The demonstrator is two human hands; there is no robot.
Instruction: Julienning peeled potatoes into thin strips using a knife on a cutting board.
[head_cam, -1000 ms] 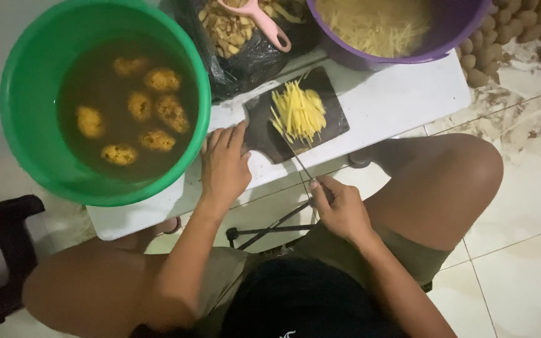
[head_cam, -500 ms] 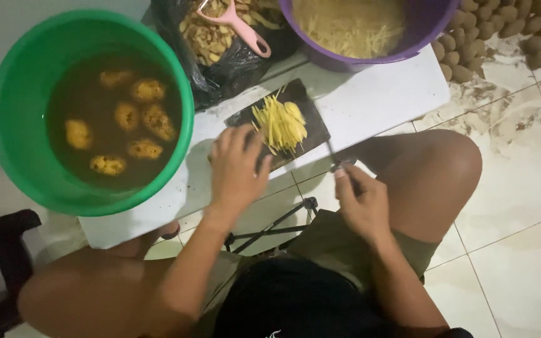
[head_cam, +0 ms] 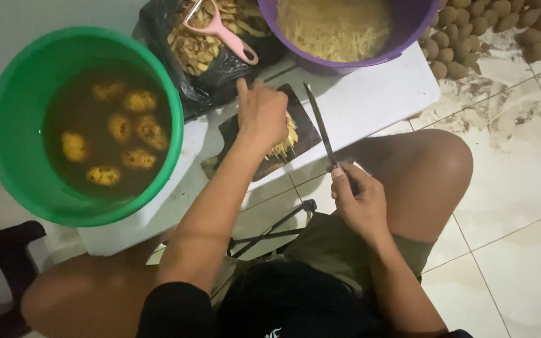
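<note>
My left hand (head_cam: 263,114) lies over a pile of thin yellow potato strips (head_cam: 285,144) on a small dark cutting board (head_cam: 305,128), fingers closed around the strips. My right hand (head_cam: 357,199) grips the handle of a long knife (head_cam: 320,124), whose blade points away from me beside the board's right edge. The board rests on a low white table (head_cam: 383,94) between my knees.
A green bucket (head_cam: 14,169) of brown water with several peeled potatoes stands at the left. A black bag of peelings (head_cam: 198,53) with a pink peeler (head_cam: 220,31) sits behind the board. A purple basin (head_cam: 408,37) holds cut strips. Unpeeled potatoes (head_cam: 489,25) lie on the tiled floor.
My left hand has slid forward onto the potato strips and covered most of them. My right hand has drawn the knife off the board to its right side.
</note>
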